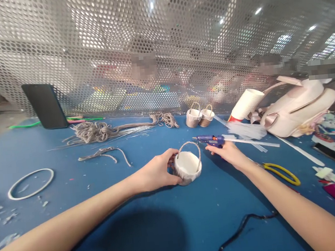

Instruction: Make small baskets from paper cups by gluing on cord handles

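Observation:
My left hand is closed around the left side of a small white basket. A thin twisted cord handle arches over the basket's open top, and its inside looks white. In my right hand is a blue hot glue gun, its nozzle pointing left, just beyond the basket and apart from it. A long translucent glue stick sticks out of the gun's back end. My right fingers are partly hidden beneath the gun.
Two small handled baskets stand at the back by a perforated metal screen. Grey cord bundles, a dark phone and a white ring are leftward. Paper cups, a pale bag, yellow-handled scissors and a black cable lie rightward.

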The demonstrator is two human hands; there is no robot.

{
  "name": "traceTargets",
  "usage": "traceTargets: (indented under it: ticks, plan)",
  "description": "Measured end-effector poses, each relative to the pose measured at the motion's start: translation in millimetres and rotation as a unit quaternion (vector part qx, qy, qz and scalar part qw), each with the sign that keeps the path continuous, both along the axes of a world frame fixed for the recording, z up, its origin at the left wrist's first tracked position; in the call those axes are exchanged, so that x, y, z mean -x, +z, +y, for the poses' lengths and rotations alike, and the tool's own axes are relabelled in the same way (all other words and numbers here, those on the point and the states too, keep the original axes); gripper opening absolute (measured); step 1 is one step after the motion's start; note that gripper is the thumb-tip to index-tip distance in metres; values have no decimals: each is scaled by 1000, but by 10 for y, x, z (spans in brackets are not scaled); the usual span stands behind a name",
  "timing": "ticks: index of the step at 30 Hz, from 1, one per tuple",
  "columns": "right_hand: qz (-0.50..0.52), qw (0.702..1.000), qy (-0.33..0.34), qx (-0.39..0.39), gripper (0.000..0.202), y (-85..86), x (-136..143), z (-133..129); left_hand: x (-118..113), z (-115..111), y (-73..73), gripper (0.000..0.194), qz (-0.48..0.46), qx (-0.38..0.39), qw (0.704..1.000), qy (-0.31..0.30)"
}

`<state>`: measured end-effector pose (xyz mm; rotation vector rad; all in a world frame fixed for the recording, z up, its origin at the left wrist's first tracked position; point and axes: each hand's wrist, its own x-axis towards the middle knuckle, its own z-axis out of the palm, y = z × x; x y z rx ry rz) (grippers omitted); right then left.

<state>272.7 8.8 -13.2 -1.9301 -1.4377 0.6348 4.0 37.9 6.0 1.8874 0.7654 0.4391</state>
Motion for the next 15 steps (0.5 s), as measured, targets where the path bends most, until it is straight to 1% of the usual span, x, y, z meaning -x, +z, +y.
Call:
traceTargets:
  ticks: [2, 5, 10, 13, 15]
  plan:
    - [19, 1000, 11, 3, 37, 37, 18, -58, -33, -66, -56, 55, 9, -22, 999, 30]
    - [48, 998, 31, 6, 40, 113, 45, -184, -59, -162, -97, 49, 15, -49, 997, 54]
    - [91, 994, 64, -2, 33, 225, 88, -404, -78, -238, -101, 48, 27, -71, 994, 78]
    - [140, 986, 93, -8, 32, 261, 108, -486, -79, -254, -103, 45, 40, -72, 992, 96]
    - [156, 982, 103, -2, 32, 280, 107, -527, -70, -265, -109, 44, 45, -71, 991, 105]
